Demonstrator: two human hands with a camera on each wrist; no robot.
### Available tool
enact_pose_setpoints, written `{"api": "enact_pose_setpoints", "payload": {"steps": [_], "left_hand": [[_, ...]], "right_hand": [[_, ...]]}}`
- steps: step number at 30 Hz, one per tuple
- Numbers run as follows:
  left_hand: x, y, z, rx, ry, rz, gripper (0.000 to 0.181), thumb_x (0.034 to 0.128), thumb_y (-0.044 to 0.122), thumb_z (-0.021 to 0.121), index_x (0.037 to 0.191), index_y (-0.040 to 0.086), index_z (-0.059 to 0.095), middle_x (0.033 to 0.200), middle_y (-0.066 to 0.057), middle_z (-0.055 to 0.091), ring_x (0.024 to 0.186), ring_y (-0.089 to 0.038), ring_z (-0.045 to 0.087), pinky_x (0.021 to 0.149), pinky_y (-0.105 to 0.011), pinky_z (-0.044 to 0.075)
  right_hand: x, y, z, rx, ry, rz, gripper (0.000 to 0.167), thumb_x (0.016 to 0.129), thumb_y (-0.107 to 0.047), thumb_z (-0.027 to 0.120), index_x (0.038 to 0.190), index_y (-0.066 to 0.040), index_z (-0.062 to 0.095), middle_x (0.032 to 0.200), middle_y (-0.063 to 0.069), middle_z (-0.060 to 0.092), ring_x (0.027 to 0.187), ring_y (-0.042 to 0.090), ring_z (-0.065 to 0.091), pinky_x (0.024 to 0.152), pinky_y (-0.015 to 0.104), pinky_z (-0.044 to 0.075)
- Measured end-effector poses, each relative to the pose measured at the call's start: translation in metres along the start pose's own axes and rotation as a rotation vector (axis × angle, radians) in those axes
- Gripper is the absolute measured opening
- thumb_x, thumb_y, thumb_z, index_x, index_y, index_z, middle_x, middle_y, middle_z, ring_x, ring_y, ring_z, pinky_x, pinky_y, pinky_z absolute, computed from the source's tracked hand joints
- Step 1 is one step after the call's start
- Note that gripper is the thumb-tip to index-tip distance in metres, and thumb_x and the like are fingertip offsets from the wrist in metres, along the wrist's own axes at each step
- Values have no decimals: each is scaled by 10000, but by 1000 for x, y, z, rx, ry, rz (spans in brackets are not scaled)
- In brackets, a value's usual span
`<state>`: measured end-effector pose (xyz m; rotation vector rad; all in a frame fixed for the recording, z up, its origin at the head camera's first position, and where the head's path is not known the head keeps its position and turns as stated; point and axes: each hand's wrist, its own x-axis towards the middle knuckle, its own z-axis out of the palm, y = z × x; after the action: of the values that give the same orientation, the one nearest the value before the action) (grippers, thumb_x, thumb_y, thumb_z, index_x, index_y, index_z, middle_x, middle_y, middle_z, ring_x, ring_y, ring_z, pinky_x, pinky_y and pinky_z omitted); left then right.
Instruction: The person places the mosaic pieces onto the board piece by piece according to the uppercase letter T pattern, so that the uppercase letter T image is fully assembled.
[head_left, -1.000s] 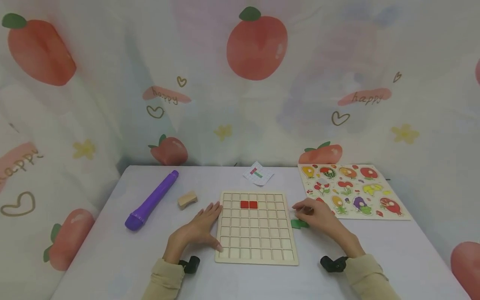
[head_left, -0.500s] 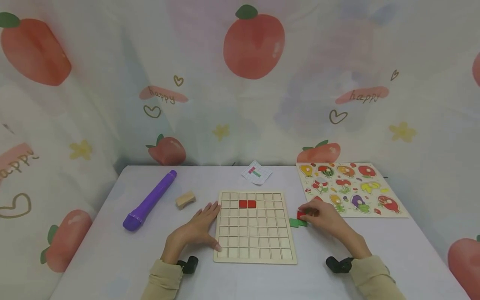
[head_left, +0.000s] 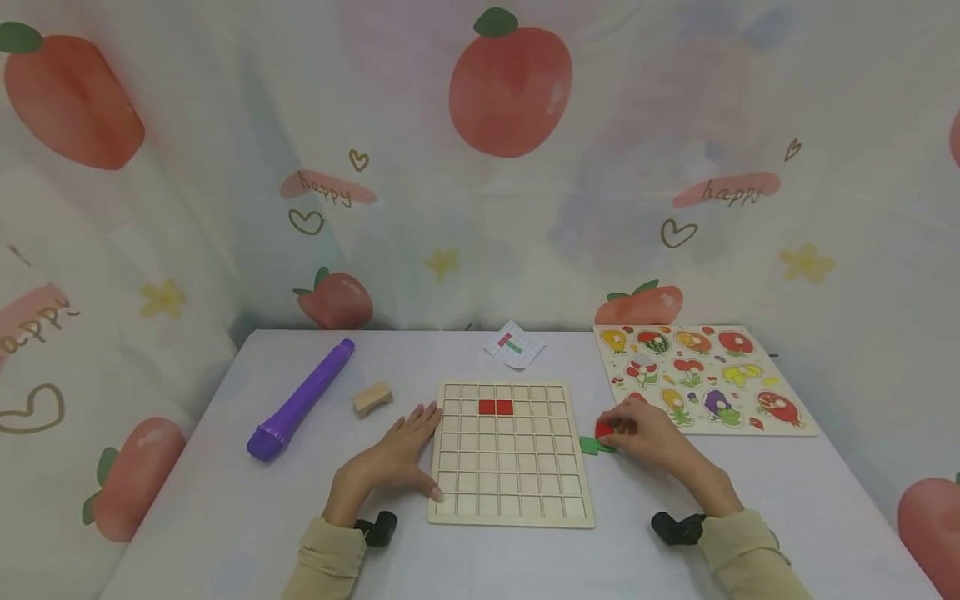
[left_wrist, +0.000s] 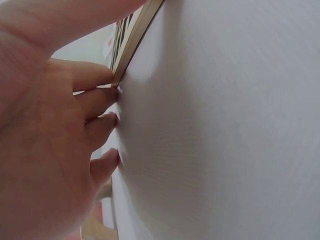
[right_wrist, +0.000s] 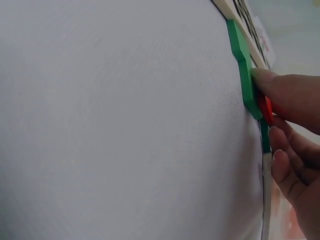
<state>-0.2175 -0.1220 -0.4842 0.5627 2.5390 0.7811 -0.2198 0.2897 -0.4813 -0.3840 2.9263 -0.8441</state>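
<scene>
A pale wooden grid board (head_left: 510,467) lies flat on the white table, with two red square tiles (head_left: 496,407) side by side in its second row. Spread along the board's left edge, my left hand (head_left: 390,460) touches it with thumb and fingertips. Just beyond the right edge, my right hand (head_left: 647,432) pinches a red tile (head_left: 603,429) between thumb and fingers. Beneath and beside that tile are green tiles (head_left: 589,445), flat on the table. In the right wrist view, the red tile (right_wrist: 265,107) is partly hidden by the thumb.
Behind the board lies a small paper card (head_left: 514,345) printed with a red and green pattern. A fruit puzzle board (head_left: 705,382) sits at the back right. To the left are a purple toy microphone (head_left: 300,404) and a small wooden arch block (head_left: 372,400).
My right hand has shifted slightly right, and the red tile between its fingers has come into sight over the green tiles. The left hand stays at the board's edge.
</scene>
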Motion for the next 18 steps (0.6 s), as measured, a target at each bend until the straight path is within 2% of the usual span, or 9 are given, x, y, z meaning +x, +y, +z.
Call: {"api": "enact_pose_setpoints", "payload": {"steps": [8,18], "left_hand": [[3,-2,3,20,-4,12,1243,679,312,955,1629,8,213,1726,-155,131,1611,-330,61,1321,-529,65],[2,-2,2,46,-2,5,1225,690,308,949,1625,0,220,1723,-163,136,1609,-334,70,1321,-523,69]], "right_hand": [[-2,4,4,5,21,-3,253,877,-175,817,1101,-65,778,954,3,669,812,129,518,652,207,456],[-2,1,-1,-4,-20,-27,250,861,-119,810,1104,-69,777,1005,14,687,836,133,538,688,214,490]]}}
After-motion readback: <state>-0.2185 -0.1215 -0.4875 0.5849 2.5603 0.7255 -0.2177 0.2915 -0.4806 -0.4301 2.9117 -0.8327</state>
